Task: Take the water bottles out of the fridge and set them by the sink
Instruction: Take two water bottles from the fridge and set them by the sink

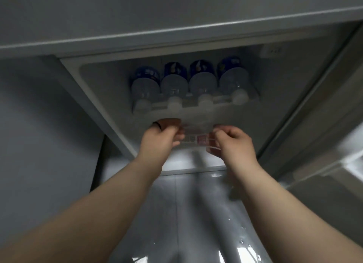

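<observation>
Several water bottles (173, 84) with blue labels and white caps stand side by side in a rack (222, 100) on the inside of the open fridge door (102, 90). Just below the rack, my left hand (161, 139) and my right hand (233, 143) each pinch one end of a clear plastic piece (198, 140) with a red sticker. Both hands are beneath the bottles and touch none of them. The picture is blurred, so I cannot tell whether the clear piece is attached to the door.
The fridge body (318, 115) stands to the right, with a bright edge at the far right. A grey wall (39, 125) is on the left. A glossy grey floor (186, 223) lies below my arms. A grey ledge (176, 31) runs overhead.
</observation>
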`<state>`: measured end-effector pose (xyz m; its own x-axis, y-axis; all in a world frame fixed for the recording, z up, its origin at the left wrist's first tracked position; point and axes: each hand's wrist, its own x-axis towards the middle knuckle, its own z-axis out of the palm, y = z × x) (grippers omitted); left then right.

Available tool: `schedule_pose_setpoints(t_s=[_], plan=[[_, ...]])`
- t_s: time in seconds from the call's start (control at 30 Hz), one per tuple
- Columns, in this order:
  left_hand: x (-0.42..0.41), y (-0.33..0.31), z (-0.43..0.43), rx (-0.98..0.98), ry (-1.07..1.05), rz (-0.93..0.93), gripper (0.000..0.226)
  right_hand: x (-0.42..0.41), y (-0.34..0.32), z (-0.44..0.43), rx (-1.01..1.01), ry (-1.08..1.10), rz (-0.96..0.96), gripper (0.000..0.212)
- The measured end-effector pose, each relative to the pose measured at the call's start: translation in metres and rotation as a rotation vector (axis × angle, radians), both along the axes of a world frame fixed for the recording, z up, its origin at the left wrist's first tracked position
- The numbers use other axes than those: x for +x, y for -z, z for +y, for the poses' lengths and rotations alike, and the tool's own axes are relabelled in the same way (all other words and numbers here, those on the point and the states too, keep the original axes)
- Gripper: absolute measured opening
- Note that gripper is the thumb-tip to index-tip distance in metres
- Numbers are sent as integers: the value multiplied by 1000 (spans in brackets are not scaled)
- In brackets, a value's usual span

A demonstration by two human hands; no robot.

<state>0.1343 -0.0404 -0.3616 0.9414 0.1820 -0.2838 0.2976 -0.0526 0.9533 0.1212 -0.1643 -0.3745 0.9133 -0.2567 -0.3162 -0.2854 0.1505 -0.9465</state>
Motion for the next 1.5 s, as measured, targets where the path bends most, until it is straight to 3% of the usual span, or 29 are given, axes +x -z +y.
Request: schedule_pose_setpoints(t_s=[0.07,0.13,0.17,0.23,0.3,0.4,0.57,0.7,0.87,1.1,1.23,1.3,1.4,1.5], plan=[[8,-5,0,75,-66,-110,26,10,-1,-1,-25,38,-45,21],[16,-11,0,206,-81,-258,12,21,-4,-4,-221,90,-148,7],[20,-14,0,341,-77,-321,11,26,-10,-4,-354,133,-223,14],[30,-16,4,635,-67,-414,31,36,-20,-1,-551,184,-389,33],[38,-19,8,812,-68,-378,50,47,-27,4,-671,124,-425,45],[40,-24,13,880,-57,-261,70,58,-30,11,-779,-23,-323,59],[40,-16,22,896,57,-133,73,56,-27,34,-1160,-134,-563,56],[44,-7,26,1064,99,-121,67,60,-22,44,-1314,-524,-496,65],[42,-3,25,1136,36,-179,48,62,-21,51,-1268,-528,-436,47],[35,0,29,1071,5,-205,29,66,-18,59,-1206,-423,-342,44],[20,12,34,1166,77,-594,22,50,-8,52,-1229,-218,-621,48],[10,16,37,1222,157,-692,30,39,3,42,-1277,-183,-709,46],[6,17,49,1309,244,-810,45,29,13,29,-1290,-208,-739,66],[17,16,55,1502,233,-802,56,33,14,29,-1257,-171,-708,79]])
